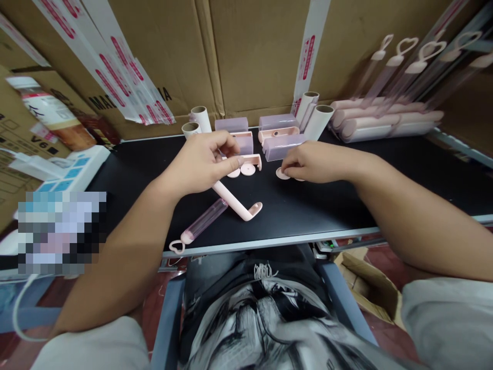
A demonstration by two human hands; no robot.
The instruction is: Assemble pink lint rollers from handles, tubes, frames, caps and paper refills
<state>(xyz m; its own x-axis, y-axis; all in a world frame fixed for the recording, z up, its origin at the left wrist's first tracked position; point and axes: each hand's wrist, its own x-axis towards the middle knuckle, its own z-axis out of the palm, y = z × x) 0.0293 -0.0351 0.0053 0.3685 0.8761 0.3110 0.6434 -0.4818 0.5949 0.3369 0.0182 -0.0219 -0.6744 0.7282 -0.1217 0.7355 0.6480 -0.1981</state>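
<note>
My left hand is closed around a pink U-shaped plastic bracket, one arm of which pokes out near my fingertips and the other toward the table's front edge. My right hand rests knuckles-up on the black table, fingers pinched on a small pink disc. Two more pink discs lie between my hands. A clear handle with a pink heart-shaped end lies near the front edge below my left hand.
Purple-tinted covers and white paper rolls stand at the back of the table. Finished pink rollers are stacked at the back right. Cardboard boxes wall the rear. A white device sits to the left.
</note>
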